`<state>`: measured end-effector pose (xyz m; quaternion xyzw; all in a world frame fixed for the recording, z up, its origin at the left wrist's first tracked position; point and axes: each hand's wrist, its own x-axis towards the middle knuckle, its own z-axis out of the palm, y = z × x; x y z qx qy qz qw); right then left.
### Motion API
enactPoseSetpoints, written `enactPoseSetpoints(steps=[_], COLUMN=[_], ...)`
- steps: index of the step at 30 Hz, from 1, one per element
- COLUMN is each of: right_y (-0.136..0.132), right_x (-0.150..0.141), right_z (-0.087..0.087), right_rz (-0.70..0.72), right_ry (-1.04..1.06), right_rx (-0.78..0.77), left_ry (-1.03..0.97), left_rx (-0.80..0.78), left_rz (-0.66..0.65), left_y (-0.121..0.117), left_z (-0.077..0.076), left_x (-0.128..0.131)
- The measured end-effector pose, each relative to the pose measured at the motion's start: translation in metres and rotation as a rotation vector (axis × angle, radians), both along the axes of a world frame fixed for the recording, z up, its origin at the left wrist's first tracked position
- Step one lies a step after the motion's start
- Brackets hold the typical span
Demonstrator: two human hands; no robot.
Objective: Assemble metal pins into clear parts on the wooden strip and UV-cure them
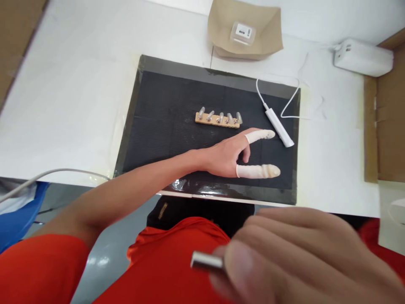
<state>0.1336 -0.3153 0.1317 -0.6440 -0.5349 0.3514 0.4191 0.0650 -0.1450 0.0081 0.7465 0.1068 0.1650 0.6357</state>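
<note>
Close to the camera, the right grip [294, 257] pinches a slim silver metal piece [206, 261]; the left grip [226, 157], spread wide and empty, is near a long white plastic stick [279, 126] on the black rectangular mat [167, 105].

Left arm [142, 188] in from 8 o'clock, left hand [225, 157] palm-down, thumb [257, 171] and forefinger [260, 136] spread toward 3 o'clock; right hand [297, 253] close-up at 4 o'clock, pinching, fingers [303, 230] curled.
</note>
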Motion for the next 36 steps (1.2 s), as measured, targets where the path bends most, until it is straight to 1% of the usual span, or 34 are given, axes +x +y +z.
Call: enactPoseSetpoints(steps=[1,2,3,4,5,6,8,10,11,13,14,16,18,20,24,27,29,32,36], right_y=[0.012,0.022,0.029,0.033,0.034,0.033,0.033,0.037,0.042,0.054,0.061,0.073,0.085,0.098,0.124,0.139,0.143,0.142,0.139], right_x=[0.002,0.007,0.013,0.021,0.03,0.039,0.058,0.074,0.081,0.093,0.098,0.106,0.113,0.117,0.126,0.131,0.133,0.133,0.129], right_z=[0.004,0.006,0.006,0.004,-0.001,-0.007,-0.023,-0.038,-0.043,-0.051,-0.052,-0.053,-0.053,-0.054,-0.064,-0.075,-0.082,-0.092,-0.099], right_rz=[0.061,0.147,0.214,0.167,0.117,0.106,0.097,0.031,0.0,-0.001,0.014,0.03,0.008,-0.009,0.047,0.1,0.112,0.076,0.053], right_ry=[-0.178,-0.287,-0.357,-0.403,-0.411,-0.378,-0.245,-0.073,-0.04,-0.083,-0.129,-0.161,-0.109,-0.047,-0.037,-0.05,-0.049,-0.026,-0.042], right_rx=[0.108,0.202,0.264,0.302,0.292,0.232,0.143,0.163,0.141,0.099,0.075,0.078,0.11,0.1,-0.067,-0.152,-0.176,-0.17,-0.15], left_ry=[0.004,0.007,0.01,0.01,0.009,0.004,-0.012,-0.02,-0.019,-0.01,-0.002,0.024,0.06,0.09,0.088,0.087,0.078,0.042,-0.019], left_rx=[-0.003,-0.007,-0.009,-0.007,-0.002,0.004,0.017,0.03,0.039,0.064,0.072,0.072,0.064,0.074,0.149,0.156,0.14,0.118,0.066], left_rz=[0.003,0.006,0.009,0.009,0.002,-0.006,-0.02,-0.009,-0.001,0.003,0.0,-0.009,-0.008,-0.013,-0.03,-0.059,-0.067,-0.055,-0.032], left_y=[0.0,0.0,0.0,0.0,0.0,0.0,0.0,0.0,0.0,-0.001,-0.001,-0.001,-0.001,0.0,0.0,0.0,0.001,0.002,0.002], left_z=[0.0,-0.001,-0.001,-0.002,-0.004,-0.005,-0.008,-0.01,-0.01,-0.008,-0.006,-0.002,0.003,0.007,0.006,0.002,0.001,-0.002,-0.005], left_x=[0.0,-0.001,-0.001,-0.001,-0.002,-0.002,-0.002,-0.002,-0.001,-0.001,-0.001,-0.002,-0.003,-0.004,-0.005,-0.004,-0.004,-0.003,-0.003])
